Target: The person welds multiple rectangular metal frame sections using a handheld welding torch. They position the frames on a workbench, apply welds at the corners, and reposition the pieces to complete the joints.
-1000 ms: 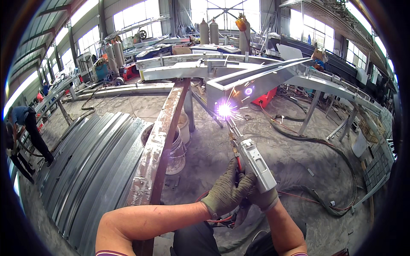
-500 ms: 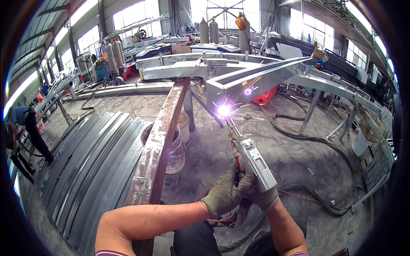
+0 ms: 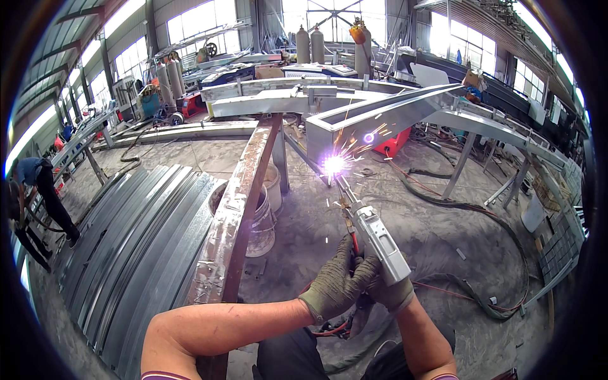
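Observation:
Both of my gloved hands grip a grey welding torch (image 3: 373, 234) that points up and away from me. My left hand (image 3: 334, 286) wraps the handle from the left, and my right hand (image 3: 391, 292) holds it from below on the right. The torch tip meets the lower corner of a grey steel box beam (image 3: 380, 117), where a bright violet arc (image 3: 334, 164) throws sparks. Red and dark cables (image 3: 329, 329) hang from the torch under my hands.
A rusty steel beam (image 3: 237, 209) runs from my left side toward the back. Corrugated metal sheets (image 3: 139, 240) lie on the floor at left, a white bucket (image 3: 259, 221) beside them. Hoses (image 3: 468, 209) snake across the concrete at right. A person (image 3: 44, 196) bends at far left. Gas cylinders (image 3: 310, 44) stand behind.
The arc keeps burning at the same corner of the box beam, now with more sparks flying. My hands and the torch have hardly shifted.

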A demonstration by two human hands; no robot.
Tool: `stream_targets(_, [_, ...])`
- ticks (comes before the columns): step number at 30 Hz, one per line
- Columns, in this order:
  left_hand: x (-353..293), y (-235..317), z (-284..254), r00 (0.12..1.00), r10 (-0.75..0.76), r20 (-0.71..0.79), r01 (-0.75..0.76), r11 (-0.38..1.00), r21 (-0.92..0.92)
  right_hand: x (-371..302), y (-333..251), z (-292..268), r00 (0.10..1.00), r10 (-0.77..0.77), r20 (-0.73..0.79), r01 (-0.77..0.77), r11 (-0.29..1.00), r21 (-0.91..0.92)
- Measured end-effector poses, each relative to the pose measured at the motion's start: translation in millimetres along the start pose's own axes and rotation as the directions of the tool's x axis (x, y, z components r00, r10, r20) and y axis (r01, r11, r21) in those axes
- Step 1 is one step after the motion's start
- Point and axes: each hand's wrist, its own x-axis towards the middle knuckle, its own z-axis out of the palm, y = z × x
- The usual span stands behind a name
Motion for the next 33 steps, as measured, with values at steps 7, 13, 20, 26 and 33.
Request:
stream_targets(7, [0, -2, 0, 1.0, 0.025, 0.006, -0.025, 0.998, -0.053, 4, -15, -4, 0.993, 0.112, 0.043, -0.115, 0.989, 0.092])
stream_targets(13, [0, 1, 2, 1.0, 0.028, -0.014, -0.029, 0.999, -0.028, 1, -6, -3, 0.997, 0.066, 0.043, -0.068, 0.997, 0.04])
stream_targets(20, [-1, 0, 0, 1.0, 0.004, -0.02, -0.004, 1.0, -0.013, 1, -6, -1, 0.997, 0.075, 0.027, -0.076, 0.997, 0.034])
stream_targets(26, [-1, 2, 0, 1.0, 0.029, -0.006, -0.029, 0.999, -0.032, 1, -5, -1, 0.999, 0.039, 0.018, -0.04, 0.999, 0.026])
stream_targets(33, [-2, 7, 2, 1.0, 0.008, -0.007, -0.009, 0.999, -0.031, -3, 4, 2, 0.998, 0.061, 0.017, -0.061, 0.998, -0.003])
